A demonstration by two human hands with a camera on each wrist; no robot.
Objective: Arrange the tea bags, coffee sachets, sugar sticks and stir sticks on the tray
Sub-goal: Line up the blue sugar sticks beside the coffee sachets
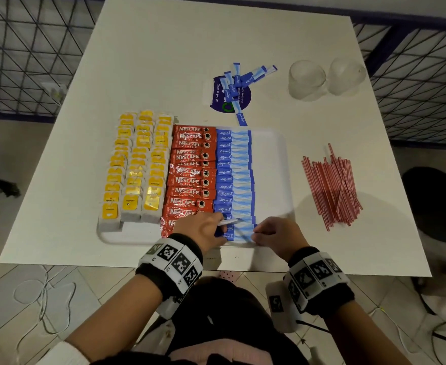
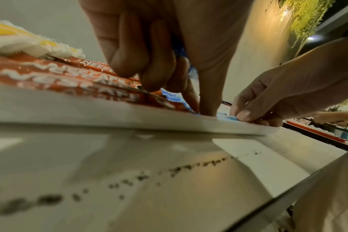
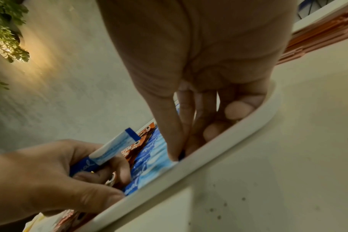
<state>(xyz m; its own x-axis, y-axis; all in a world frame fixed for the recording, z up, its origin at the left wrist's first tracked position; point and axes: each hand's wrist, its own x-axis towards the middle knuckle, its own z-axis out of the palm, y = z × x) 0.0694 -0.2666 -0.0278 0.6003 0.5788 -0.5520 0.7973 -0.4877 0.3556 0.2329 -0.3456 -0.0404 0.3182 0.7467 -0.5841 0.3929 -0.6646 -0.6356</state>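
Observation:
A white tray (image 1: 274, 167) holds three columns of yellow tea bags (image 1: 137, 167), a column of red coffee sachets (image 1: 190, 177) and a column of blue sugar sticks (image 1: 233, 175). My left hand (image 1: 223, 227) hovers over the column's near end and grips a spare sugar stick (image 3: 113, 147) in its curled fingers. My right hand (image 1: 256, 231) pinches the right end of the nearest sugar stick (image 2: 231, 117) by the tray's front rim (image 3: 218, 141). Red-striped stir sticks (image 1: 332, 185) lie in a pile on the table right of the tray.
Several loose sugar sticks (image 1: 240, 83) lie on a purple sticker behind the tray. Two upturned clear cups (image 1: 306, 80) stand at the back right. The tray's right strip is bare. A wire fence rings the white table (image 1: 164, 61).

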